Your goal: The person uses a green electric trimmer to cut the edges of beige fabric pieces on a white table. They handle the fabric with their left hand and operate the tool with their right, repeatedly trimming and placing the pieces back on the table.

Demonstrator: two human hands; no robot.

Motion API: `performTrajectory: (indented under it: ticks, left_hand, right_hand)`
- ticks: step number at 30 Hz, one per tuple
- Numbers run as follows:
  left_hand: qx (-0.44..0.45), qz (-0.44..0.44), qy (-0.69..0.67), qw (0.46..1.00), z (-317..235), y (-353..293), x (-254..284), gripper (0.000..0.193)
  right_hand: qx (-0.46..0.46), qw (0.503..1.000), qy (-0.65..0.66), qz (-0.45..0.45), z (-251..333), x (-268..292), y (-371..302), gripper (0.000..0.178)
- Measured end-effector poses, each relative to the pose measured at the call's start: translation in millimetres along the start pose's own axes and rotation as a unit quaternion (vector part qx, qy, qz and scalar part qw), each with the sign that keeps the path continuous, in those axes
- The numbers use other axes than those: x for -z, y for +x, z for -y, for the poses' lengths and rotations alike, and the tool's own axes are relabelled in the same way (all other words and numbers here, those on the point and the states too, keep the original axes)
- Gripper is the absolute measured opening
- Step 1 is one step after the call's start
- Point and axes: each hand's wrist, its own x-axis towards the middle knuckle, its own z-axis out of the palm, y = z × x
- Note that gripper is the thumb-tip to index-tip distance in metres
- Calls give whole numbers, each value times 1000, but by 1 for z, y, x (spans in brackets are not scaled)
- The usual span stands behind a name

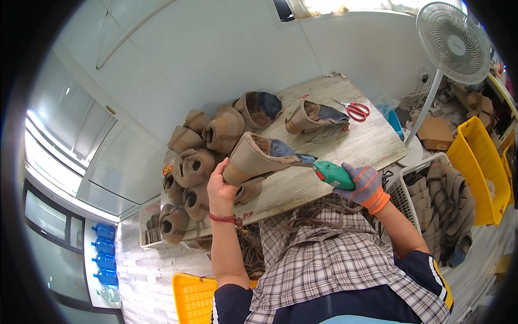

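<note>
My left hand point(221, 187) is bare, with a red cord at the wrist, and grips a tan fleece-lined boot upper point(251, 166) by its side. The upper is raised over the table's front edge, its opening tilted up and dark blue lining showing. In a grey and orange glove, my right hand point(360, 185) is closed around a green handheld electric cutter point(334, 175). The cutter's narrow tip meets the upper's right end; exact contact is too small to tell. Another tan upper point(302, 120) lies on the table beyond, beside red-handled scissors point(358, 112).
Several boot uppers point(224, 132) are heaped on the left of the wooden table point(372, 140). At right stand a white basket point(404, 200) of stacked tan pieces, a yellow crate point(480, 173) and a white fan point(456, 46). Another yellow crate point(191, 299) sits at lower left.
</note>
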Motion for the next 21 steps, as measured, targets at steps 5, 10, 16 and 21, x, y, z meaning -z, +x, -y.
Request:
performTrajectory:
  ticks: [5, 10, 16, 21]
  left_hand:
    - [5, 1, 8, 1000, 9, 5, 2, 32]
    - [-14, -31, 41, 999, 19, 9, 4, 27]
    - [-20, -29, 13, 999, 29, 1, -2, 28]
    - [-52, -41, -2, 998, 41, -11, -17, 31]
  right_hand:
    - [19, 1000, 7, 5, 0, 5, 0, 71]
    - [53, 997, 30, -45, 2, 1, -3, 71]
    - [54, 995, 57, -68, 6, 1, -1, 72]
    - [51, 994, 67, -70, 9, 2, 3, 72]
